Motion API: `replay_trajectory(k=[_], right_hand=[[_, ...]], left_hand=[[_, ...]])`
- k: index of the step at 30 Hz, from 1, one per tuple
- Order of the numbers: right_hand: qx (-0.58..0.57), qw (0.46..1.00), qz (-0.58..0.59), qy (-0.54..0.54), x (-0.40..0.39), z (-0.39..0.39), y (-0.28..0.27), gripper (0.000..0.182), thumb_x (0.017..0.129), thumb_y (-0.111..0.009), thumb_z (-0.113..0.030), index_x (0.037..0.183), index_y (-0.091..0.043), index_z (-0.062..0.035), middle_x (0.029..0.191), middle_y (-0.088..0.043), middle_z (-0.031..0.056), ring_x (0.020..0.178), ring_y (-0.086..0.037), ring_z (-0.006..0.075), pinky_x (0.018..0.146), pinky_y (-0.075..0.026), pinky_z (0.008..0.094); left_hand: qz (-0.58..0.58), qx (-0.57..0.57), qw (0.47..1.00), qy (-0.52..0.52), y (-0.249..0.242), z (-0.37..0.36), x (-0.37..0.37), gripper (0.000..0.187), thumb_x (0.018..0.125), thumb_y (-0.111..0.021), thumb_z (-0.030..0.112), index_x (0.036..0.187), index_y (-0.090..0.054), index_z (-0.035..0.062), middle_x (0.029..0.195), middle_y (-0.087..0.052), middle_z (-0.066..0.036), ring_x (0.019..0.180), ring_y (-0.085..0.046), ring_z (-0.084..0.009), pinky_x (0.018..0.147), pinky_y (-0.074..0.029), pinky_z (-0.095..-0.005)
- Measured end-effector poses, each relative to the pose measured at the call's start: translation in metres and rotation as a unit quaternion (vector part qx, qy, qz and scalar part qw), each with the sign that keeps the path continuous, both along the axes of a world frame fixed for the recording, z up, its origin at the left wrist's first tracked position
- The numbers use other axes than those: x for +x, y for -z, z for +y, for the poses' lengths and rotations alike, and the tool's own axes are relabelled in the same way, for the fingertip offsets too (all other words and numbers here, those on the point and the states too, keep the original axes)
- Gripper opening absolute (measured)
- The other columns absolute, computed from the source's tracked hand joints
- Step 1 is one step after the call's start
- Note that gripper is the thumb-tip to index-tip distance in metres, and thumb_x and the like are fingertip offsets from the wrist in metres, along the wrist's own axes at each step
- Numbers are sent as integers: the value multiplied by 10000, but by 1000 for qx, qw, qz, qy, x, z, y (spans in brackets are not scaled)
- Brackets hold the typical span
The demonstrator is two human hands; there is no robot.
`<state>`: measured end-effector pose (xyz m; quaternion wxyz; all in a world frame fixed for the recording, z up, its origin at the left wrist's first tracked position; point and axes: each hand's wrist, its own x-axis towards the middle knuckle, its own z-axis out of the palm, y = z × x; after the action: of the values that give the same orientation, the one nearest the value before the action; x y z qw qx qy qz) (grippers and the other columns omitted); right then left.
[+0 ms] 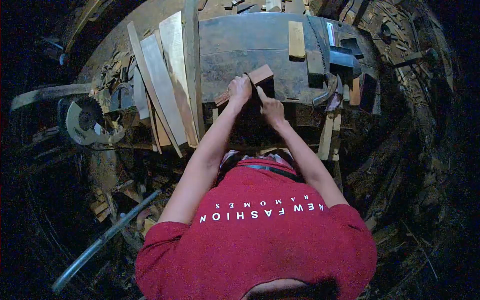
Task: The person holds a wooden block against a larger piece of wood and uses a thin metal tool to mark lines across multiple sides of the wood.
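A reddish wooden block (261,74) lies near the front edge of the dark workbench (235,37). My left hand (240,89) is closed over its middle, fingers bent and pressing down. Just to the right, my right hand (272,110) is curled at the block's front side, with its index finger stretched forward. A thin dark strip crosses the block between my two hands. What my right hand grips I cannot tell. The block's left end (221,98) sticks out past my left hand.
Long boards (162,82) lean along the bench's left side, near a circular saw (82,122) with a toothed blade. Another wood block (296,40), a toothed saw blade (318,42) and several tools lie at the right. A metal pipe (107,237) slants at lower left.
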<state>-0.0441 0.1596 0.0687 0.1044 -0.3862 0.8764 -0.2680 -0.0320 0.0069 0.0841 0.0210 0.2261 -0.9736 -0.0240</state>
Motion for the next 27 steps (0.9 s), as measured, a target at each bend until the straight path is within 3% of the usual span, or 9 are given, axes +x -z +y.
replay_trajectory(k=[4, 7, 10, 12, 14, 17, 20, 22, 27], right_hand=[[16, 1000, -12, 16, -10, -22, 0, 647, 704, -596, -108, 1299, -344, -149, 691, -596, 166, 649, -596, 338, 544, -482, 446], [-29, 999, -40, 23, 5, 9, -10, 658, 699, -581, -87, 1306, -342, -170, 702, -594, 177, 641, -588, 353, 549, -481, 451], [32, 998, -58, 22, 22, 41, -15, 688, 690, -575, -70, 1320, -327, -193, 711, -588, 191, 627, -575, 368, 546, -471, 457], [47, 998, -25, -13, 27, 50, -14, 691, 706, -569, -77, 1332, -294, -172, 642, -587, 142, 558, -599, 315, 500, -493, 423], [-9, 1000, -23, -12, 22, 37, -9, 684, 707, -562, -66, 1330, -299, -169, 634, -585, 146, 558, -599, 311, 499, -492, 420], [-13, 1000, -1, 4, 0, -3, 1, 670, 705, -559, -67, 1320, -312, -161, 624, -582, 148, 563, -598, 313, 497, -489, 420], [-56, 998, -9, 6, -11, -21, 3, 665, 703, -574, -80, 1313, -320, -156, 643, -592, 153, 572, -598, 319, 498, -487, 422], [-24, 998, -57, 11, -8, -12, -4, 601, 726, -559, -105, 1288, -355, -167, 686, -577, 214, 653, -583, 373, 569, -464, 458], [18, 996, -91, 13, 19, 39, -19, 611, 739, -542, -110, 1310, -334, -175, 716, -577, 213, 659, -572, 391, 577, -454, 475]], left_hand=[[-18, 6, 1000, 6, -2, -5, 0, 119, 772, -492, 105, 802, -562, 13, 708, -603, -181, 649, -634, -320, 536, -525, -380], [-30, 22, 999, 11, 10, -9, -3, 126, 770, -493, 104, 816, -564, 12, 716, -606, -185, 656, -636, -317, 538, -525, -382], [-36, 23, 999, 8, 9, -8, -3, 135, 767, -498, 103, 837, -570, 12, 716, -608, -182, 657, -638, -310, 533, -525, -381], [-35, 21, 999, 9, 7, -7, 0, 142, 764, -502, 103, 847, -575, 14, 712, -609, -177, 655, -639, -305, 527, -525, -378], [30, -14, 999, 30, 9, -5, 3, 157, 756, -515, 106, 871, -580, 21, 715, -612, -165, 643, -640, -296, 508, -524, -368], [-15, -12, 1000, 13, 4, -4, 0, 177, 749, -522, 106, 896, -579, 26, 722, -614, -156, 647, -641, -291, 512, -525, -366], [-26, -2, 1000, 17, -1, -5, 1, 167, 749, -519, 105, 884, -575, 24, 734, -613, -164, 651, -638, -305, 530, -526, -378], [-31, 19, 999, 27, -2, -8, 1, 154, 753, -514, 107, 865, -575, 21, 732, -613, -167, 657, -637, -315, 535, -526, -387], [-39, 47, 998, 14, 1, -7, -1, 149, 763, -501, 115, 841, -568, 9, 745, -610, -188, 683, -632, -340, 553, -524, -407]])
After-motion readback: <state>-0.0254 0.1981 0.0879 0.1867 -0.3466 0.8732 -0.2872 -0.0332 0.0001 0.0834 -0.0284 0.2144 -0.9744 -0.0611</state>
